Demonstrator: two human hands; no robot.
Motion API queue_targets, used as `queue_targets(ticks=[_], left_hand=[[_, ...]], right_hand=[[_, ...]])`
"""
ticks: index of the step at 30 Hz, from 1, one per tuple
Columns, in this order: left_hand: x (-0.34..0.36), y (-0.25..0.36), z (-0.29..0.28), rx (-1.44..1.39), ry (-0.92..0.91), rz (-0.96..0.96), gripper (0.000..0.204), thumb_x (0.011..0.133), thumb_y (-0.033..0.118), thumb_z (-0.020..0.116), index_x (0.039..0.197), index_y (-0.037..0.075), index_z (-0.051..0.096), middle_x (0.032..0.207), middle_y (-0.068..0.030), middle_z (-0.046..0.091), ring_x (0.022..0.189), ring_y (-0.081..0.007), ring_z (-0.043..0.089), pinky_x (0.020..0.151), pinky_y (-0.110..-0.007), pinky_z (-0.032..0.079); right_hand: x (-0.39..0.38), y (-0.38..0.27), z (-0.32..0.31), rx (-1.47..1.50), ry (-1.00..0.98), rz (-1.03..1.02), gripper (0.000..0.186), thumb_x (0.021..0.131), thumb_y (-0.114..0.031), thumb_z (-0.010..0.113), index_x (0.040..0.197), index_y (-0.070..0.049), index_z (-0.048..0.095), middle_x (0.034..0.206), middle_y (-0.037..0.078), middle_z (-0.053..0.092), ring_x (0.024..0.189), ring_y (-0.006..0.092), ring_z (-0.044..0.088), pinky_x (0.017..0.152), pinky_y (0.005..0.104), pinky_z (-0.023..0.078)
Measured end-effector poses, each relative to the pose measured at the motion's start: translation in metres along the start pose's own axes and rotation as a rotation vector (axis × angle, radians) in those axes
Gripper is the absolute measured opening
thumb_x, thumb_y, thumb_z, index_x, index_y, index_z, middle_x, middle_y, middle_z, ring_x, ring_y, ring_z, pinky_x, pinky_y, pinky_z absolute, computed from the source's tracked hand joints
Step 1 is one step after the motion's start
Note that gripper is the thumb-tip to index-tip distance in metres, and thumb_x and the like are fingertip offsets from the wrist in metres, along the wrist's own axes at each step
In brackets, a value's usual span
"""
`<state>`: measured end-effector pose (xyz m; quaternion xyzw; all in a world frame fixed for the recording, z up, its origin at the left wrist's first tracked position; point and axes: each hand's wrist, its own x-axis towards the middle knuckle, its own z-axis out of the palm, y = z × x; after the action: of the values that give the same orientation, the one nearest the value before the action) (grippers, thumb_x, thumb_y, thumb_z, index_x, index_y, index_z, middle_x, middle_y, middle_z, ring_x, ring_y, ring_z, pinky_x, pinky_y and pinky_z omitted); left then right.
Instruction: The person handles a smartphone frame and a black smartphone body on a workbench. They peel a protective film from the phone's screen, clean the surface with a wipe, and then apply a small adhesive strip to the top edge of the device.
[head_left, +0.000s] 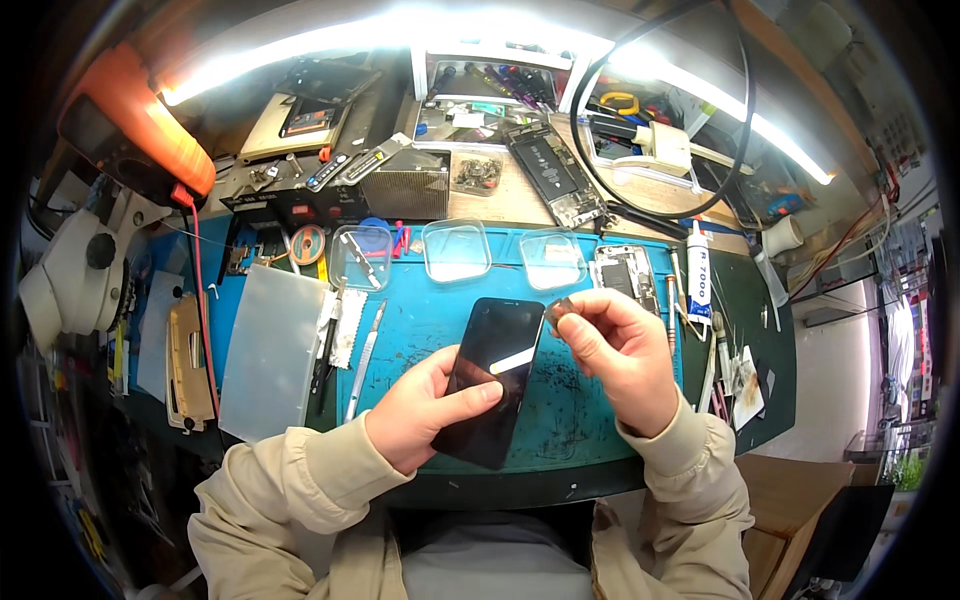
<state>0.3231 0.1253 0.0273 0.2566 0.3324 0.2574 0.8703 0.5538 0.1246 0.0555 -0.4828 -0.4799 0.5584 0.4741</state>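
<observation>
A black smartphone (482,420) lies tilted, screen up, in my left hand (420,410), whose thumb rests on the glass over a bright reflection. Beside the phone's top right corner, my right hand (625,355) pinches a small dark brownish piece (558,308) between thumb and finger; whether it touches the phone I cannot tell. Both hands are over a blue work mat (390,365). Just beyond them sit clear plastic trays (455,250) and an opened phone (625,270). A silver-handled slim tool (365,360) lies left of the phone.
A translucent sheet (265,350), orange multimeter (150,130) and white microscope arm (70,280) occupy the left. Tools and a white-and-blue glue tube (698,280) lie at right. Another opened phone (550,175) is on the back shelf, under a looped black cable (715,205). A cardboard box (790,480) stands lower right.
</observation>
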Motion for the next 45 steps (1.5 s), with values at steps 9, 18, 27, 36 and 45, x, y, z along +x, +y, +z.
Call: queue_targets(ticks=[9,18,27,36,45], left_hand=[[-0.002,0.003,0.006,-0.027,-0.016,0.013,0.038,0.094,0.013,0.067,0.127,0.003,0.051,0.121,-0.0060,0.062,0.111,-0.0138,0.060,0.096,-0.032,0.050],[-0.002,0.003,0.008,-0.031,-0.024,-0.004,0.049,0.093,0.010,0.067,0.137,0.003,0.046,0.126,-0.0063,0.061,0.114,-0.0142,0.060,0.098,-0.033,0.049],[-0.003,0.002,0.007,-0.023,-0.027,-0.013,0.051,0.093,0.008,0.068,0.138,0.002,0.044,0.126,-0.0071,0.061,0.111,-0.0139,0.061,0.097,-0.033,0.051],[-0.004,0.002,0.007,-0.024,-0.021,-0.005,0.051,0.093,0.008,0.068,0.138,0.002,0.044,0.126,-0.0070,0.060,0.112,-0.0137,0.061,0.097,-0.032,0.051],[-0.003,0.001,0.006,-0.022,-0.028,0.019,0.050,0.093,0.009,0.068,0.137,0.002,0.045,0.126,-0.0065,0.060,0.114,-0.0133,0.059,0.098,-0.032,0.049]], right_hand=[[-0.005,0.007,0.000,0.013,0.050,0.057,0.023,0.094,-0.009,0.068,0.115,0.000,0.065,0.095,0.002,0.069,0.081,0.0049,0.061,0.065,0.0195,0.048],[-0.001,0.010,-0.003,-0.028,0.133,0.034,0.023,0.093,-0.009,0.070,0.114,-0.001,0.066,0.087,0.000,0.069,0.073,0.0035,0.059,0.060,0.0188,0.046],[-0.002,0.010,-0.002,-0.096,0.088,-0.018,0.019,0.090,-0.006,0.072,0.108,0.000,0.066,0.091,0.003,0.071,0.078,0.0050,0.063,0.069,0.0210,0.051],[-0.004,0.014,-0.001,-0.105,0.048,-0.047,0.020,0.088,-0.005,0.074,0.106,0.001,0.067,0.091,0.005,0.072,0.078,0.0067,0.066,0.069,0.0217,0.053],[-0.006,0.015,0.002,-0.149,0.030,-0.098,0.018,0.088,-0.004,0.074,0.104,0.001,0.067,0.089,0.006,0.073,0.074,0.0074,0.067,0.066,0.0215,0.053]])
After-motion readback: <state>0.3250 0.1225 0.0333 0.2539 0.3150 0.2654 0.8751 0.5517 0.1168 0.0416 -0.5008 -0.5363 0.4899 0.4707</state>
